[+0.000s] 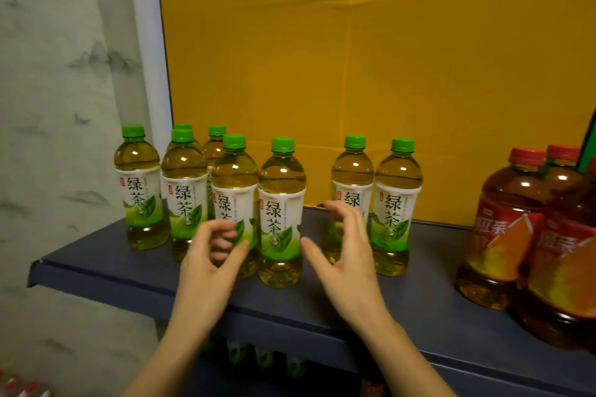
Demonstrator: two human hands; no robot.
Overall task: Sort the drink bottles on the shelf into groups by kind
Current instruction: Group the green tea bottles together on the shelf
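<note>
While hands [277, 251] hover open: 8 green-tea bottles [281, 213], 2 red-tea bottles [503, 229].

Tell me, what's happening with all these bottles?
A person is sorting drinks on a shelf. Green tea bottles stand grouped at the left, against a yellow backing; red tea bottles stand at the right. Both hands are open and hold nothing: the left hand is in front of one green tea bottle, the right hand in front of another, with a bottle between them. A gap splits the green group.
</note>
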